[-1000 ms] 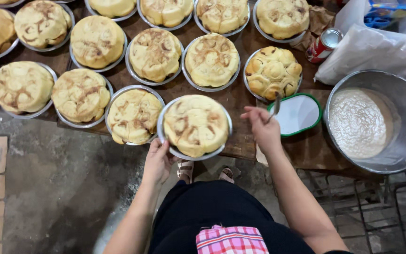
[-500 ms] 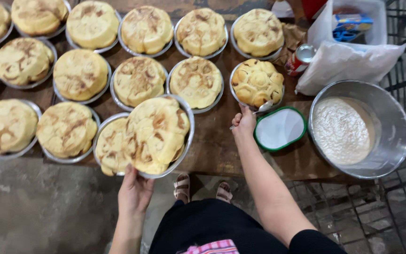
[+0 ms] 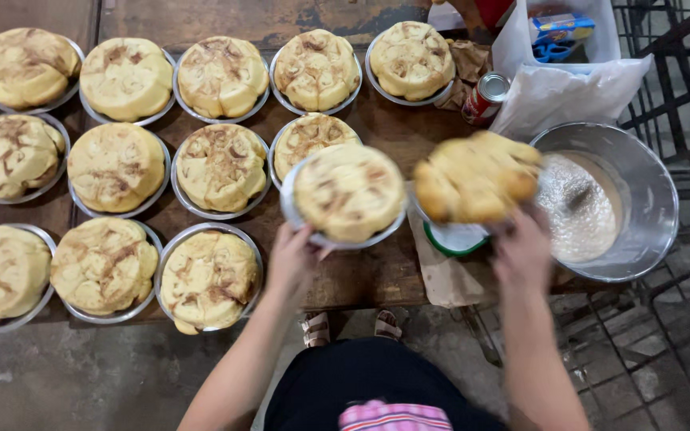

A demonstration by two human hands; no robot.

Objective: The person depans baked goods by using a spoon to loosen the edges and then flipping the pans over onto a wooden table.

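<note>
My left hand [image 3: 293, 259] holds a metal pan of swirled dough [image 3: 349, 191] lifted above the wooden table [image 3: 361, 275]. My right hand [image 3: 521, 251] holds a second pan of dough [image 3: 477, 175], raised and blurred, near the big metal bowl [image 3: 648, 199]. Under the raised pans a small green-rimmed dish [image 3: 453, 238] sits on brown paper [image 3: 441, 275]. Several more pans of dough [image 3: 209, 275] stand in rows across the table.
The big bowl holds a pale liquid [image 3: 580, 211]. A red can [image 3: 485, 97], a white plastic bag [image 3: 569, 88] and a white tub with scissors [image 3: 557, 40] stand at the back right. A dark metal rack [image 3: 680, 96] is on the right. My sandalled feet [image 3: 349, 326] show below.
My left hand has lifted its pan and carried it right. My right hand has picked up the pan at the row's right end; both pans are now off the table.
</note>
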